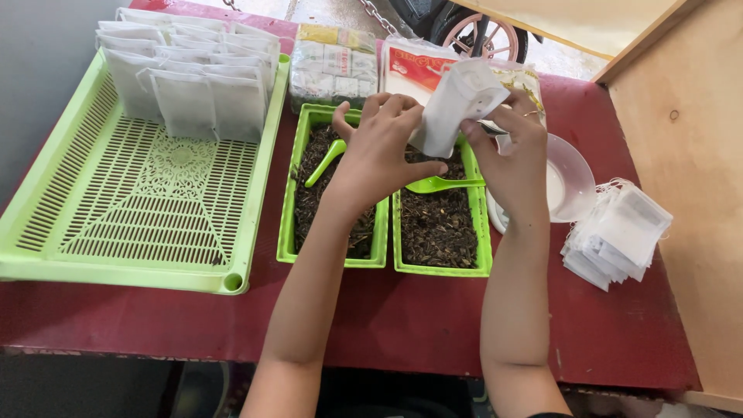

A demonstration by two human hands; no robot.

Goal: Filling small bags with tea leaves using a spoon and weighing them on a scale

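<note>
Both hands meet above the two small green bins at centre frame. The left hand [383,147] and right hand [511,151] each pinch a white paper bag [457,104], fingers closed on its edges, holding it upright over the right bin [439,224]. A green spoon [441,184] lies in that bin on dark dried leaves; another spoon [325,161] lies in the left bin [294,209]. Filled bags [193,73] lie at the upper left on a green tray [139,201]. Empty bags [615,232] are stacked at the right.
</note>
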